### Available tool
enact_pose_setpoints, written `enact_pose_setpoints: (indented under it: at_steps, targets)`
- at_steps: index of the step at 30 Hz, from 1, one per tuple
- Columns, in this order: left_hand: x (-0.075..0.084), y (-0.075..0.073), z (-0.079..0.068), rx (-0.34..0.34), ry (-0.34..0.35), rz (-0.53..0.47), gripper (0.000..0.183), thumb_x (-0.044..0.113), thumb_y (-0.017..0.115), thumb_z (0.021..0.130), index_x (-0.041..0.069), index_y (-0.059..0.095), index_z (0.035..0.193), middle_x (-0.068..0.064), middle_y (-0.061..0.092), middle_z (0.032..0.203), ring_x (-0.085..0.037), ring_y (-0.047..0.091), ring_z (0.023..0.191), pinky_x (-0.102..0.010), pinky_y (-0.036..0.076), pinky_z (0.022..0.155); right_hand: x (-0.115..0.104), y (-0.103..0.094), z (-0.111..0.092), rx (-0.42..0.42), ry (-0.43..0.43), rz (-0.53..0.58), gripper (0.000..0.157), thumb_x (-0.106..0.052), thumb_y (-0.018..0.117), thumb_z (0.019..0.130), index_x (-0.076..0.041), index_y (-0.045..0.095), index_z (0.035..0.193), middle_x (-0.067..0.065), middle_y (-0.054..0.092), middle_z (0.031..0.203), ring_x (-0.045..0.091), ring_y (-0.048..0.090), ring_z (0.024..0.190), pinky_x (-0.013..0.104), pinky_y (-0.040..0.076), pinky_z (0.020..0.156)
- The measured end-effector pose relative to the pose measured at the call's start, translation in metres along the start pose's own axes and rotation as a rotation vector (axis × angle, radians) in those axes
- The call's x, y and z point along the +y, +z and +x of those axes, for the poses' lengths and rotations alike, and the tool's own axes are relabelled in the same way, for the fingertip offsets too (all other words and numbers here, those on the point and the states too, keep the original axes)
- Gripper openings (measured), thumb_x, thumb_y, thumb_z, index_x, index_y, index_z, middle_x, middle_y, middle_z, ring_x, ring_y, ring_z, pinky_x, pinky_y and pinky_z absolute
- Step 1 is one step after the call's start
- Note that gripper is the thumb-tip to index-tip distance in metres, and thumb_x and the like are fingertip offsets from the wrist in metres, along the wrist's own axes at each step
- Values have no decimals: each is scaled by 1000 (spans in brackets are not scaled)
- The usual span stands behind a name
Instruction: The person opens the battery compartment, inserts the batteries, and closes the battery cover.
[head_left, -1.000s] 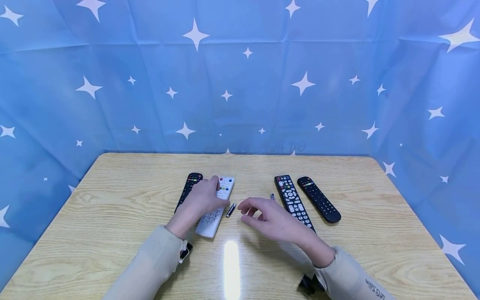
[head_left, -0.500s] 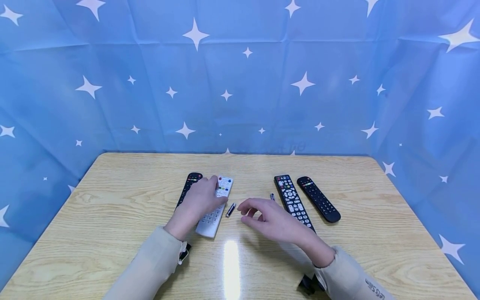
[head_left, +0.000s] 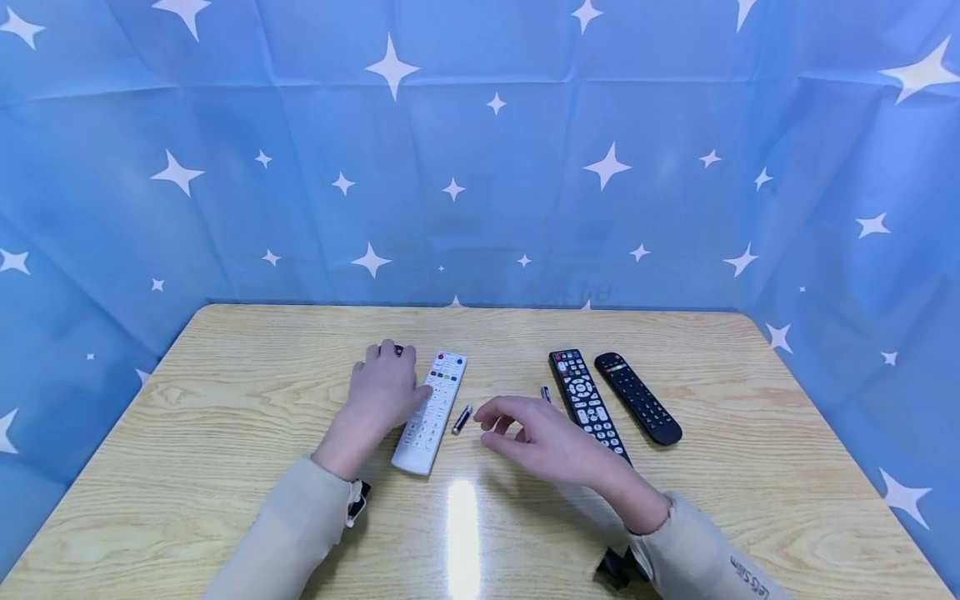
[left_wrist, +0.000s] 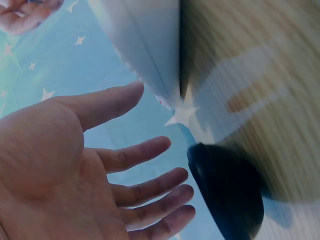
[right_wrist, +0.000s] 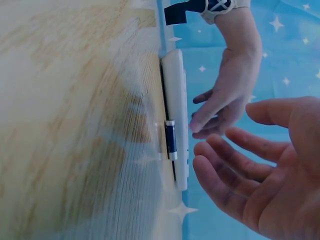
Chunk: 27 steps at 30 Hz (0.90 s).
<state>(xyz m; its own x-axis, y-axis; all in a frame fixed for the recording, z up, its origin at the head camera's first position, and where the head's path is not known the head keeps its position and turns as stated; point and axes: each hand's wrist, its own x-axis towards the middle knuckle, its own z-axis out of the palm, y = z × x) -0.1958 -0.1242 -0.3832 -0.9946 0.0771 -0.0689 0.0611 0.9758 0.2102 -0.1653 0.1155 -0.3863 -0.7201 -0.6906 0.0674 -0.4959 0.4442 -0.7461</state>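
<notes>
My left hand [head_left: 381, 393] is over the left black remote control, which it almost wholly hides in the head view. From the left wrist, the fingers reach out, parted, beside that black remote control [left_wrist: 227, 195], and the thumb is near the white remote control [left_wrist: 150, 40]. That white remote control [head_left: 429, 425] lies buttons up, just right of my left hand. Between the two hands a small battery [head_left: 462, 420] lies on the table. My right hand [head_left: 542, 439] hovers right of this battery, its fingers loosely bent with nothing in them, as the right wrist view also shows.
Right of my right hand lies a black remote control with white buttons [head_left: 579, 390], partly covered by the hand. A second battery [head_left: 545, 393] is beside it. Farther right is another black remote control [head_left: 639, 400]. A blue starred cloth [head_left: 480, 208] hangs behind the wooden table [head_left: 750, 500].
My left hand has moved left off the white remote control to over the left black one. The white remote control shifted slightly left earlier. My right hand has stayed in place.
</notes>
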Motion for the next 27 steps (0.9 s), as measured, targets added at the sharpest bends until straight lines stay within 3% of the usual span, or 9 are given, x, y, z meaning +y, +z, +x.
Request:
enact_pose_setpoints:
  at_steps: [8, 19, 23, 27]
  targets:
    - [-12, -5, -1, -21, 6, 11, 56, 36, 62, 91, -4, 51, 128, -31, 45, 126, -48, 43, 117, -58, 40, 89, -2, -1, 0, -7, -8, -18, 25, -25, 59, 96, -14, 63, 118, -4, 65, 104, 8, 59, 92, 27, 51, 74]
    - [-21, -7, 2, -87, -62, 5, 63, 35, 67, 88, -5, 48, 133, -31, 47, 126, -49, 48, 112, -61, 43, 84, 0, 0, 0, -14, -15, -10, 22, -25, 59, 96, -17, 63, 117, -11, 62, 100, 9, 60, 92, 26, 52, 73]
    - [-24, -6, 4, -99, -72, 10, 63, 34, 68, 88, -6, 49, 132, -30, 50, 120, -46, 53, 104, -55, 49, 76, 0, 1, 0, -18, -13, -3, 23, -25, 59, 96, -15, 63, 117, -10, 62, 100, 10, 60, 92, 26, 52, 73]
    - [-27, -8, 6, -105, -86, -10, 59, 30, 70, 86, -7, 50, 128, -26, 56, 105, -37, 58, 86, -44, 51, 63, 0, 1, 0, -24, -17, -1, 24, -25, 59, 97, -12, 63, 117, -4, 64, 102, 10, 60, 92, 26, 52, 74]
